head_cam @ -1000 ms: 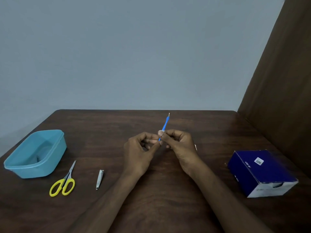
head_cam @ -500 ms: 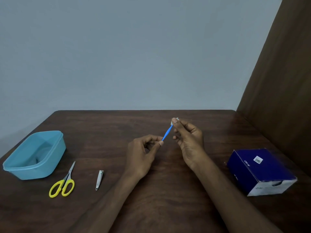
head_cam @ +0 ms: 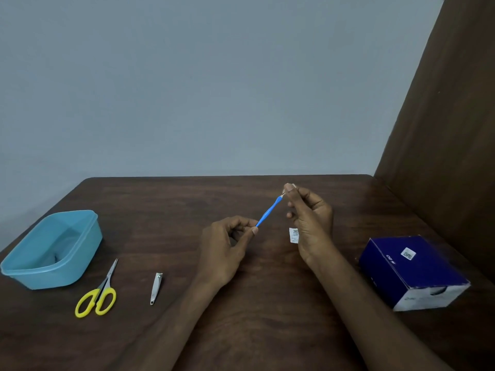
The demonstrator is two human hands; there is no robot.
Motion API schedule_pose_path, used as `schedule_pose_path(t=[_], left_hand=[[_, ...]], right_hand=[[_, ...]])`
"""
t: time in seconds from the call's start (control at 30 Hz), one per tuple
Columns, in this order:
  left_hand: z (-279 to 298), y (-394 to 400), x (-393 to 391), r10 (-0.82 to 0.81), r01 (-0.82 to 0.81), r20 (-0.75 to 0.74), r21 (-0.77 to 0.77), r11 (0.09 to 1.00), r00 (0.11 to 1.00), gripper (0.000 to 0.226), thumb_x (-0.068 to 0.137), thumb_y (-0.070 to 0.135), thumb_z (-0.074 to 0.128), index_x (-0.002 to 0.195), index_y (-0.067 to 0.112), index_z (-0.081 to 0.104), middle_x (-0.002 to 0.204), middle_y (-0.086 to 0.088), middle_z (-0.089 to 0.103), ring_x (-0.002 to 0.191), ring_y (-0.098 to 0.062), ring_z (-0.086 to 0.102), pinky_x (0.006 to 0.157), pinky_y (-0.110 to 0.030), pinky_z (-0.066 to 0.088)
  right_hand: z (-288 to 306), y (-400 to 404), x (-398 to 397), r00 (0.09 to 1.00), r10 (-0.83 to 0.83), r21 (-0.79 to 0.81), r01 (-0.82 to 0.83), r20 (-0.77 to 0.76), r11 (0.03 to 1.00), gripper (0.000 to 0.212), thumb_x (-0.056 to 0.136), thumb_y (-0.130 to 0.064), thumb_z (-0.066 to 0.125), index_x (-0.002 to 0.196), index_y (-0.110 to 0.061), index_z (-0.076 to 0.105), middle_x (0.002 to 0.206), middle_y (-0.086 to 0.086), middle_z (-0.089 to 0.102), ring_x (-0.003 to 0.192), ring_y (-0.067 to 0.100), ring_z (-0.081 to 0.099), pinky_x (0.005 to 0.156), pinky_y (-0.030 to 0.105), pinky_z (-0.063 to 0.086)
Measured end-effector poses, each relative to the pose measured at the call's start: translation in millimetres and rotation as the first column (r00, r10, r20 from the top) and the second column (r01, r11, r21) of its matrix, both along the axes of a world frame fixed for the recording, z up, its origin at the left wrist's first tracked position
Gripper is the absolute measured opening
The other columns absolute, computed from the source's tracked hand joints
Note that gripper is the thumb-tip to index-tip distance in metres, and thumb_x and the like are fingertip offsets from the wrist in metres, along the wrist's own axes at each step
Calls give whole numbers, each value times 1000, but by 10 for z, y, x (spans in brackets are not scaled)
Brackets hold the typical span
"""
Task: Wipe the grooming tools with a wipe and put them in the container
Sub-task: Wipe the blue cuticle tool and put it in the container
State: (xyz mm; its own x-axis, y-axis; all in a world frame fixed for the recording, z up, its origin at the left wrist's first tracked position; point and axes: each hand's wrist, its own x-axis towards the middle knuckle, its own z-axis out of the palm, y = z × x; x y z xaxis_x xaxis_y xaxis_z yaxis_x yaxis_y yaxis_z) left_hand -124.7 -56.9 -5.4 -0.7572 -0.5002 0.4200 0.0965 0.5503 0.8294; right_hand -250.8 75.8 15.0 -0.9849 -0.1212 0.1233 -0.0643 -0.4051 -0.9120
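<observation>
Two hands up over the dark brown wooden desk (head_cam: 241, 330), both busy with one slim blue-handled grooming tool (head_cam: 268, 211). My left hand (head_cam: 223, 250) pinches the tool's lower end between curled fingers (head_cam: 254, 230). My right hand (head_cam: 310, 218) pinches the metal tip, a scrap of white wipe (head_cam: 293, 185) showing at the thumb. The tool slants up to the right, clear of the desk. A small white printed packet (head_cam: 293, 235) lies just beside my right wrist. Far left: light blue plastic container (head_cam: 80, 253), open. Near it, on the desk, yellow-handled scissors (head_cam: 97, 295) and a small silver nail clipper (head_cam: 156, 288), apart from each other. Right: dark blue cardboard box (head_cam: 412, 271).
</observation>
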Motion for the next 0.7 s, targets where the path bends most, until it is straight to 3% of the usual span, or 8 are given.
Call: schedule_pose_path(t=[0.17, 0.33, 0.57, 0.7], left_hand=[[7, -4, -8, 27, -26, -8, 79, 997, 1000, 8, 93, 22, 82, 94, 29, 85, 75, 11, 77, 65, 4, 63, 59, -9, 45], [9, -15, -19, 51, -45, -42, 132, 990, 998, 8, 91, 22, 84, 93, 30, 84, 76, 18, 77, 68, 6, 65, 61, -9, 46], [23, -5, -17, 48, -42, -52, 120, 992, 997, 8, 91, 23, 84, 94, 31, 84, 77, 21, 77, 70, 5, 66, 63, -11, 48], [23, -10, -6, 38, -33, -41, 107, 994, 998, 7, 92, 22, 83, 96, 27, 85, 73, 18, 76, 68, 5, 65, 60, -10, 47]], right_hand=[[-16, 14, -17, 997, 12, -79, -6, 79, 997, 13, 92, -23, 82, 96, -11, 83, 91, -3, 79, 67, 5, 56, 58, 23, 48], [-57, -91, 105, 993, 78, -22, -76, 86, 997, 9, 96, -19, 78, 92, -11, 82, 79, -4, 74, 66, 7, 59, 57, 23, 49], [-39, -115, 182, 982, 165, -23, -163, 97, 986, 15, 97, -19, 76, 86, -12, 81, 83, -3, 75, 68, 7, 61, 59, 24, 50], [1, -105, 224, 968, 238, -29, -236, 77, 971, 14, 99, -20, 73, 92, -11, 83, 91, -1, 80, 72, 10, 62, 63, 27, 51]])
